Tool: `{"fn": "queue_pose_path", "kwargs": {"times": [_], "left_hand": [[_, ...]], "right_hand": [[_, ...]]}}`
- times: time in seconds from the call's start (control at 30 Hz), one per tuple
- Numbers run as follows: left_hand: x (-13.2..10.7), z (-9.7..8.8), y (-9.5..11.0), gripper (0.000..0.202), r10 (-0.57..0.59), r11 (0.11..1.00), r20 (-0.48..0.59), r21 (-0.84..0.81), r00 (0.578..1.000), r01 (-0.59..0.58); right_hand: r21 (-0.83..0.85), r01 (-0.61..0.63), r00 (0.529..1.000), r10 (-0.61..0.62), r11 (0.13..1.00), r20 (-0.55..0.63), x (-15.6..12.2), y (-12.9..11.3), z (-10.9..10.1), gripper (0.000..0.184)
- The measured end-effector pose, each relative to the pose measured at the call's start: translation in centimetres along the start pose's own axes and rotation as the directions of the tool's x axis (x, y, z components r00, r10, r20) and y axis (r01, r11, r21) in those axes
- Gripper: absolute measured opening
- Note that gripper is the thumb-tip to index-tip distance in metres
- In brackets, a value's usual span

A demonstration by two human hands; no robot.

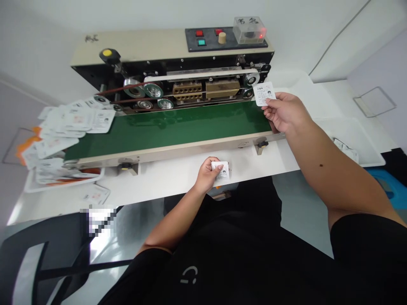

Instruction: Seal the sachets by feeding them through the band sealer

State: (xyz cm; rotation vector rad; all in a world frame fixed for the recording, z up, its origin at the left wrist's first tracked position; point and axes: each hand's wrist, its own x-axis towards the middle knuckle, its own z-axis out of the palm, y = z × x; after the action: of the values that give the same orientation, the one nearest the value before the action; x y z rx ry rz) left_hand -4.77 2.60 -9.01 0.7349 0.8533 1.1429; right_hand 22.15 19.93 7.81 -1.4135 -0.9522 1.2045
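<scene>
My right hand (284, 111) pinches a small white printed sachet (264, 92) between thumb and fingers. That sachet is at the right end of the band sealing machine (171, 55), beside its pulleys and just above the green conveyor belt (178, 127). Lower down, near the front edge of the table, my left hand (208, 173) is closed on another white printed sachet (221, 169), thumb on top. Whether more sachets lie beneath that one I cannot tell. A heap of similar sachets (76, 118) covers the belt's left end and spills into a white tray (95, 177).
Right of the machine, a white bin (365, 148) has some sachets inside. The machine's top carries a control panel (210, 44) with buttons, a knob and a clear box (249, 30) with a red light. Black knobs (262, 145) jut from the conveyor's front. A blue object (388, 182) is at lower right.
</scene>
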Motion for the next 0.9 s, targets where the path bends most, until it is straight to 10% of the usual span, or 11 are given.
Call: {"fn": "queue_pose_path", "kwargs": {"times": [0.33, 0.5, 0.67, 0.9], "left_hand": [[0.0, -0.1, 0.1, 0.049, -0.003, 0.999, -0.008, 0.033, 1.000, 0.003], [0.0, 0.1, 0.2, 0.047, 0.021, 1.000, -0.064, 0.007, 0.998, -0.021], [0.1, 0.3, 0.3, 0.044, 0.024, 0.998, -0.069, -0.054, 0.997, -0.027], [0.4, 0.2, -0.2, 0.047, 0.043, 0.999, -0.064, 0.017, 0.997, -0.042]], "right_hand": [[-0.099, -0.004, 0.993, 0.016, 0.995, 0.113, 1.3, -0.2, 3.8, 0.022], [-0.207, 0.216, 0.975, -0.220, 0.954, 0.004, -3.1, -0.3, 3.3, 0.030], [-0.175, 0.333, 0.943, -0.333, 0.927, 0.030, -11.0, 5.0, 2.3, 0.024], [-0.268, 0.010, 0.929, 0.090, 0.963, 0.359, -17.5, 14.6, 2.8, 0.032]]}}
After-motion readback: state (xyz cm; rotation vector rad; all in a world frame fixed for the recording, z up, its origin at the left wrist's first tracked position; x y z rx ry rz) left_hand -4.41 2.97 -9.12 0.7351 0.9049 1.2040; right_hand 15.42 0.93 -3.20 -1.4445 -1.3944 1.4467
